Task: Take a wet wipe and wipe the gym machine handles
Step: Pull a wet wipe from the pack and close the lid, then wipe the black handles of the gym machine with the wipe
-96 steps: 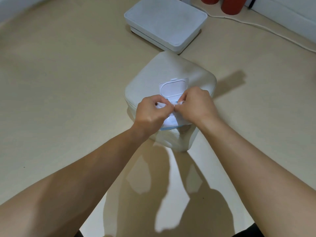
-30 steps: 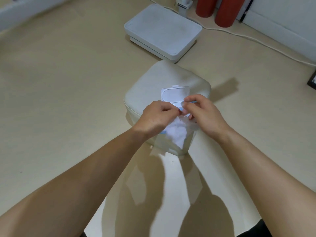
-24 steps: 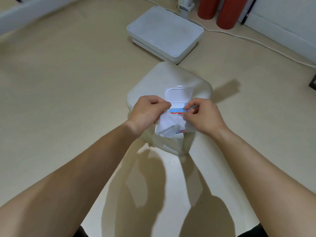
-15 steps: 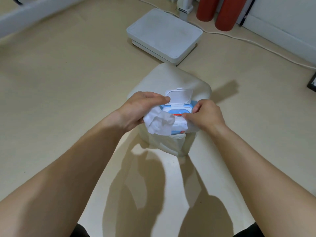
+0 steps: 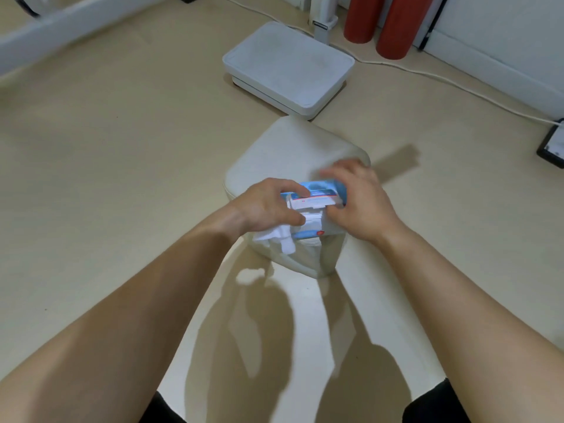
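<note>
1. Pinching a wet wipe (image 5: 276,238) in curled fingers, the left hand (image 5: 265,206) is also steadying the pack (image 5: 316,206).
2. Right hand (image 5: 358,203) is clasping the pack's far side, blurred.
3. Pack is sitting on a white seat (image 5: 283,148), with a scale (image 5: 288,65) lying beyond.

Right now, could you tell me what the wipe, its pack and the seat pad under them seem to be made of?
Wet wipe: soft white non-woven cloth, limp and crumpled.
Wipe pack: glossy printed plastic film, apparently; blurred.
Seat pad: cream padded vinyl or leather, smooth with rounded edges.
</note>
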`<state>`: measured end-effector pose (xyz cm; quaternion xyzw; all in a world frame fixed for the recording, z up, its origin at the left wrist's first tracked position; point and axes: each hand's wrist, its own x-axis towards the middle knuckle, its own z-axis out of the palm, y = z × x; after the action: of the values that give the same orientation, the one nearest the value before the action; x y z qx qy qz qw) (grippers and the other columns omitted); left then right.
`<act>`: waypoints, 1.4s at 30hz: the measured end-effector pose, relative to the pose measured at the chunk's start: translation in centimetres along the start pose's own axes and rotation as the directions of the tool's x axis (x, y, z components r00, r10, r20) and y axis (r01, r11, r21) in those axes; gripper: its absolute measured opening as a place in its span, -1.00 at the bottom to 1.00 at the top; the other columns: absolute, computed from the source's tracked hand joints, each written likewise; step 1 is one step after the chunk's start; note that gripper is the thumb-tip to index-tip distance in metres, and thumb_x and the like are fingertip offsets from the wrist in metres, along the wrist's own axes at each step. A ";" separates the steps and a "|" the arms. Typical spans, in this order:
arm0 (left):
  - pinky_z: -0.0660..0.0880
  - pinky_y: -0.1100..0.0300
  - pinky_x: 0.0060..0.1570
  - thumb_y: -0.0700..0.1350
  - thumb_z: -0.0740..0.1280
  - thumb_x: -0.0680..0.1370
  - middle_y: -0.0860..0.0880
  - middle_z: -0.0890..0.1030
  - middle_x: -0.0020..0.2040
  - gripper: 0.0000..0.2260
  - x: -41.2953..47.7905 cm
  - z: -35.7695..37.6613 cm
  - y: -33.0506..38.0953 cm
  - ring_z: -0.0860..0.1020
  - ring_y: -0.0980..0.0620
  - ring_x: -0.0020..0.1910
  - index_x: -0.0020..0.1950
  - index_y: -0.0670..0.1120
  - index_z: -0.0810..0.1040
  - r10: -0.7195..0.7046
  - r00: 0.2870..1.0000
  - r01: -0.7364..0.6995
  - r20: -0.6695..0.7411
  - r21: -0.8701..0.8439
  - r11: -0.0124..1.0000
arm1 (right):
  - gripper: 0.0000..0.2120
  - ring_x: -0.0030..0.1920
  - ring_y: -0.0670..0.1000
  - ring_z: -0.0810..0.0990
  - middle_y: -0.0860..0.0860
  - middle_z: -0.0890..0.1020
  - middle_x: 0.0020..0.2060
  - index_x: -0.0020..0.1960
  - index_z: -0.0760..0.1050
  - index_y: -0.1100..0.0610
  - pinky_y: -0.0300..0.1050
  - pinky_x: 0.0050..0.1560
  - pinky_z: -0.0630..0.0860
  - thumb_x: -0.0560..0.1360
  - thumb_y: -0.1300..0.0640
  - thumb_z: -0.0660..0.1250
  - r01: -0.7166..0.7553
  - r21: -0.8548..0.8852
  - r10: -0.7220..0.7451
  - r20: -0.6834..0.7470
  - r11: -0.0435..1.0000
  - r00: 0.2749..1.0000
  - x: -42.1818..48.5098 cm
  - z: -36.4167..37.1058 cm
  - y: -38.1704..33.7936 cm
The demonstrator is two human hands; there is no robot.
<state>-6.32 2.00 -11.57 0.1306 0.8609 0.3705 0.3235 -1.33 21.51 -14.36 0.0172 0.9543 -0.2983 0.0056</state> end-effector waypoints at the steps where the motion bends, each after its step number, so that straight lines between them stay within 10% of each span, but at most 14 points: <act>1: 0.28 0.46 -0.44 -0.13 0.51 0.45 0.15 0.45 -0.33 -0.66 -0.3 0.0 -0.1 0.45 0.19 -0.35 0.19 0.12 0.62 0.000 1.000 -0.001 0.024 0.031 1.000 | -0.52 0.18 0.11 0.50 -0.03 0.54 0.18 0.22 0.58 -0.08 -0.11 0.13 0.42 0.29 0.03 0.39 0.066 -0.075 -0.060 0.079 0.995 0.995 -0.4 -0.1 0.0; 6: 0.38 0.45 -0.31 -0.07 0.49 0.50 0.19 0.58 -0.28 -0.84 -1.2 -1.5 0.0 0.51 0.34 -0.38 0.07 0.06 0.71 -0.009 0.999 0.013 0.044 -0.083 0.996 | -0.68 0.23 0.04 0.56 -0.06 0.60 0.24 0.22 0.59 0.00 -0.09 0.02 0.53 0.50 -0.02 0.30 0.172 -0.307 -0.118 0.189 0.936 0.975 -2.1 -0.1 -1.6; 12: 0.41 0.16 -0.19 -0.03 0.44 0.51 0.13 0.63 -0.28 -0.89 -1.3 -3.6 0.3 0.51 0.08 -0.30 -0.03 -0.01 0.71 -0.060 0.992 0.021 -0.107 -0.331 0.944 | -0.10 0.61 0.16 -0.04 0.15 -0.09 0.62 0.61 -0.13 0.21 0.29 0.50 0.07 0.55 -0.40 0.00 0.174 -0.665 0.111 0.363 0.726 0.925 -4.8 3.5 -3.5; 18: 0.36 0.34 -0.47 -0.08 0.38 0.55 0.08 0.53 -0.34 -0.84 -2.0 -3.8 0.8 0.45 0.12 -0.49 0.04 -0.08 0.71 -0.155 0.986 0.104 -0.068 -0.480 0.871 | -0.06 0.61 0.16 -0.09 0.13 -0.15 0.62 0.62 -0.20 0.18 0.31 0.50 0.03 0.53 -0.41 0.04 0.145 -0.705 0.110 0.304 0.694 0.946 -4.1 4.3 -3.3; 25: 0.20 0.19 -0.43 0.00 0.34 0.56 0.03 0.41 -0.37 -0.80 -8.9 -7.2 5.5 0.28 0.03 -0.49 -0.01 -0.06 0.70 -0.276 0.960 0.241 0.054 -0.668 0.704 | -0.22 0.58 0.13 0.08 0.08 0.08 0.60 0.63 -0.02 0.03 0.12 0.52 0.16 0.54 -0.17 0.22 -0.298 -0.077 0.308 0.294 0.951 0.905 -4.1 -2.8 -8.5; 29: 0.49 0.20 -0.31 -0.13 0.26 0.56 -0.04 0.59 -0.33 -0.80 -15.4 -10.3 10.3 0.51 -0.07 -0.36 0.03 -0.14 0.66 -0.245 0.955 0.274 0.170 -0.824 0.496 | -0.67 0.17 -0.04 0.61 -0.06 0.67 0.15 0.16 0.64 -0.03 -0.06 0.16 0.48 0.56 -0.10 0.19 -0.594 0.624 0.454 0.393 0.507 0.800 -6.8 -10.7 -17.1; 36: 0.42 0.21 -0.31 -0.26 0.20 0.28 -0.14 0.48 -0.13 -0.66 -26.8 -17.0 18.2 0.42 -0.01 -0.37 0.01 -0.18 0.56 -0.207 0.953 0.274 0.222 -0.923 0.271 | -0.68 -0.03 0.00 0.63 -0.02 0.68 -0.09 -0.01 0.61 0.15 -0.03 0.05 0.53 0.56 -0.11 0.29 -0.518 0.745 0.388 0.368 0.421 0.845 -11.7 -22.6 -32.4; 42: 0.60 0.22 -0.19 -0.44 0.27 0.52 -0.10 0.54 -0.32 -0.79 -35.2 -23.4 23.8 0.52 -0.02 -0.32 0.03 -0.17 0.53 -0.108 0.977 0.215 0.186 -0.835 0.506 | -0.92 -0.08 0.08 0.65 0.13 0.64 -0.04 -0.03 0.53 0.13 0.04 0.03 0.58 0.60 0.13 0.32 -0.477 0.800 0.424 0.314 0.364 0.849 -14.5 -30.5 -41.6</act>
<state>4.65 -10.84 33.95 -0.1050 0.5591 0.7037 0.4257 11.66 4.27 34.69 0.2695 0.6357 -0.7160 0.1031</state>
